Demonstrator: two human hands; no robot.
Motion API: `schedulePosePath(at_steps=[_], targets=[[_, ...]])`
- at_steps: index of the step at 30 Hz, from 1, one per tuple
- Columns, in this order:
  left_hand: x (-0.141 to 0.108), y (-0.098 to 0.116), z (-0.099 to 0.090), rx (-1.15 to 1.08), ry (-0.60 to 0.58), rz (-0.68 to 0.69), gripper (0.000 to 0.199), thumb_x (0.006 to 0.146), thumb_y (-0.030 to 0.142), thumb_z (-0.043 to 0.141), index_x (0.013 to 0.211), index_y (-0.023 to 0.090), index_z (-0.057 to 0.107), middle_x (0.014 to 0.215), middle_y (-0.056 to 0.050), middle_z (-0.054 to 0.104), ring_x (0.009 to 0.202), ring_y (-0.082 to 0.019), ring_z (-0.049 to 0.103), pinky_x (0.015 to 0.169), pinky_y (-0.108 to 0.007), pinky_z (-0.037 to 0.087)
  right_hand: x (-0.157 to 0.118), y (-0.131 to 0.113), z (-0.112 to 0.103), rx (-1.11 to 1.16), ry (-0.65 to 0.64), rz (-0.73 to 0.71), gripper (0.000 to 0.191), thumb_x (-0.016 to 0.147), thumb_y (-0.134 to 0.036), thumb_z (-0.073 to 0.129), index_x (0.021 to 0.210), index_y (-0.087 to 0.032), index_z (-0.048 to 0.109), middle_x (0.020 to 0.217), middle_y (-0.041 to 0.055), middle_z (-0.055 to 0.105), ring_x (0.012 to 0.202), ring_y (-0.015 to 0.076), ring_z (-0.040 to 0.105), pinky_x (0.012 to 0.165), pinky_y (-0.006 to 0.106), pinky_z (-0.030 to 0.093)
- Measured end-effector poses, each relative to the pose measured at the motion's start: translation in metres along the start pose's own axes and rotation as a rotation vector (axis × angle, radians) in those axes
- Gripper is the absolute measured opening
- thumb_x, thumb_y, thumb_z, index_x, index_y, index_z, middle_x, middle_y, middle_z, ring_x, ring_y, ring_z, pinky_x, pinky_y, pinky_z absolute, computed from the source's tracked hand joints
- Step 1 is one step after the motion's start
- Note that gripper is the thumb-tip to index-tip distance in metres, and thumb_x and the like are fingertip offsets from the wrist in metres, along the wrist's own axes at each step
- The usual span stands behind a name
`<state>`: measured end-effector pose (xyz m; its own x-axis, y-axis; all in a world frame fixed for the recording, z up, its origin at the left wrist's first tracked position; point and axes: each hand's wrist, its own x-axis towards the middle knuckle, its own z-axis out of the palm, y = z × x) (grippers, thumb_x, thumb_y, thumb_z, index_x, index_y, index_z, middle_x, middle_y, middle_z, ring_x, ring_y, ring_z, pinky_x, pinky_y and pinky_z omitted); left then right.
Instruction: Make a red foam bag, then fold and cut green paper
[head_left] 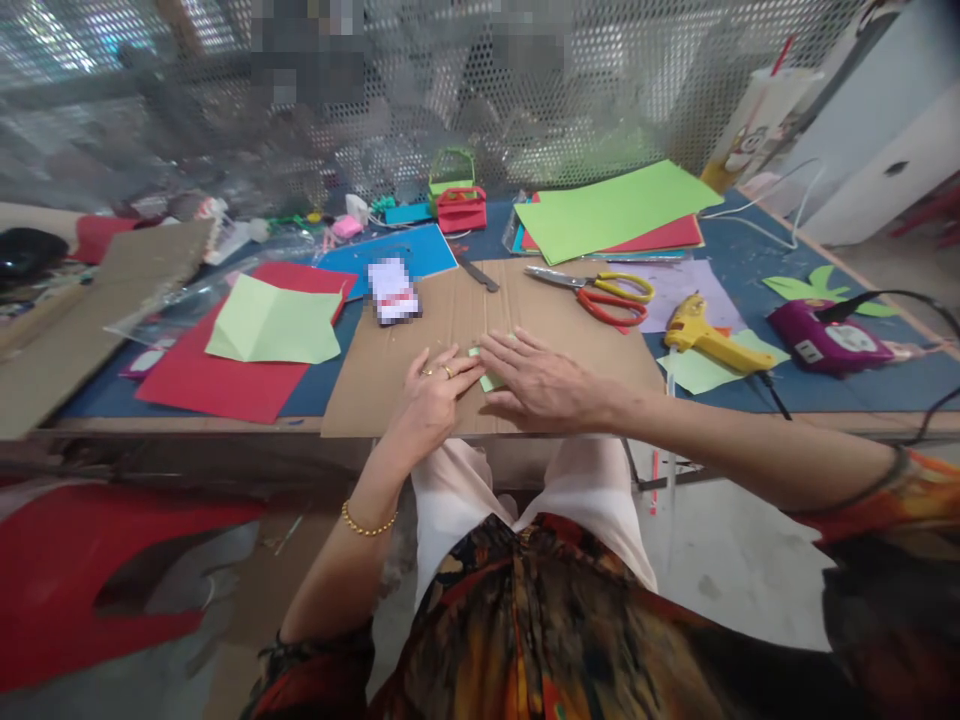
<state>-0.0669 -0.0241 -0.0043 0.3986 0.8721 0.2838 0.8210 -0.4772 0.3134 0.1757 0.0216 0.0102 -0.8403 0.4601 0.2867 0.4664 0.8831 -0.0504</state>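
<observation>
A small piece of light green paper (491,382) lies on the brown cardboard sheet (390,385) at the table's front edge, mostly hidden under my hands. My right hand (541,382) rests flat over it, fingers stretched to the left and pressing down. At the paper's left side is my left hand (437,398), with rings on it; its fingers are a little bent and apart, and the fingertips meet those of the right hand. Beyond my hands, scissors (600,288) with red and yellow handles and a dark blade (478,272) lie on the cardboard.
Left are a phone (394,290), red paper (225,375) and folded light green paper (274,320). A yellow glue gun (716,340) and purple power box (829,338) with cables stand right. Behind lie green sheets (615,212) and a small red paper basket (461,212).
</observation>
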Motion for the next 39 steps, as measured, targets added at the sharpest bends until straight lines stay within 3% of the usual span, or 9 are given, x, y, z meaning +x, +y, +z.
schedulePosePath(at_steps=[4,7,10,13,17,23,29,34,39], targets=[[-0.002,0.003,-0.002,0.010,0.010,-0.006,0.060,0.103,0.004,0.040,0.146,0.028,0.072,0.153,-0.007,0.073,0.158,-0.029,0.054,0.134,-0.065,0.029,-0.017,0.018,0.003,-0.006,-0.067,0.100,0.081,0.115,-0.061,0.029,0.163,0.002,0.046,0.171,0.0339,0.046,0.162,0.0440,0.044,0.127,0.066,0.041],[-0.001,0.003,0.000,0.013,0.015,-0.002,0.058,0.102,0.004,0.041,0.144,0.026,0.073,0.150,-0.008,0.074,0.157,-0.030,0.055,0.133,-0.066,0.030,-0.021,0.036,-0.015,-0.085,-0.059,0.217,0.066,0.118,-0.051,0.025,0.141,-0.005,0.066,0.143,0.0306,0.070,0.132,0.0398,0.068,0.113,0.059,0.049],[0.000,0.000,0.004,0.020,0.037,0.014,0.054,0.103,0.006,0.043,0.141,0.026,0.075,0.147,-0.007,0.077,0.156,-0.030,0.056,0.133,-0.065,0.031,-0.001,0.041,-0.030,-0.067,-0.061,0.212,0.046,0.117,-0.037,0.034,0.126,-0.013,0.072,0.118,0.0209,0.078,0.106,0.0303,0.070,0.097,0.047,0.051],[-0.001,-0.003,0.008,0.030,0.082,0.030,0.052,0.103,0.007,0.044,0.140,0.026,0.075,0.146,-0.009,0.077,0.155,-0.030,0.057,0.132,-0.065,0.033,0.031,0.037,-0.033,0.024,-0.180,0.105,0.033,0.110,-0.028,0.054,0.133,-0.013,0.073,0.126,0.0174,0.077,0.114,0.0274,0.068,0.097,0.040,0.049],[-0.002,-0.006,0.012,0.040,0.120,0.055,0.053,0.101,0.008,0.044,0.139,0.026,0.076,0.146,-0.010,0.077,0.150,-0.032,0.062,0.129,-0.067,0.037,0.063,0.038,-0.031,0.122,-0.271,0.284,0.032,0.098,-0.029,0.073,0.125,-0.013,0.078,0.125,0.0167,0.076,0.114,0.0274,0.069,0.095,0.037,0.046],[0.000,-0.005,0.012,-0.029,0.227,0.021,0.049,0.103,0.012,0.045,0.142,0.022,0.073,0.162,-0.018,0.063,0.150,-0.032,0.060,0.125,-0.059,0.046,0.075,0.054,-0.039,0.352,-0.376,0.417,0.018,0.083,-0.024,0.081,0.077,-0.018,0.066,0.075,-0.0020,0.064,0.070,0.0127,0.054,0.064,0.028,0.034],[-0.008,0.032,0.018,-0.507,0.564,-0.174,0.060,0.110,0.049,0.057,0.161,0.020,0.048,0.159,-0.024,0.058,0.141,-0.032,0.065,0.116,-0.049,0.056,0.038,0.032,-0.043,0.658,0.105,0.492,0.035,0.083,-0.038,0.080,0.070,-0.021,0.053,0.067,-0.0054,0.050,0.065,0.0106,0.044,0.061,0.027,0.031],[-0.005,0.092,0.026,-1.313,0.463,-0.372,0.065,0.085,0.067,0.087,0.123,0.020,0.065,0.102,-0.006,0.076,0.080,-0.016,0.073,0.068,-0.026,0.062,-0.008,-0.033,-0.046,1.039,0.468,0.673,0.051,0.079,-0.066,0.082,0.084,-0.024,0.054,0.071,-0.0044,0.055,0.062,0.0125,0.052,0.056,0.026,0.042],[0.004,0.111,0.025,-1.559,0.367,-0.500,0.057,0.071,0.067,0.097,0.087,0.019,0.069,0.075,0.001,0.069,0.064,-0.012,0.065,0.060,-0.025,0.059,-0.037,-0.066,-0.034,1.065,0.635,0.851,0.057,0.078,-0.073,0.083,0.081,-0.025,0.053,0.064,-0.0060,0.053,0.057,0.0115,0.049,0.050,0.024,0.041]])
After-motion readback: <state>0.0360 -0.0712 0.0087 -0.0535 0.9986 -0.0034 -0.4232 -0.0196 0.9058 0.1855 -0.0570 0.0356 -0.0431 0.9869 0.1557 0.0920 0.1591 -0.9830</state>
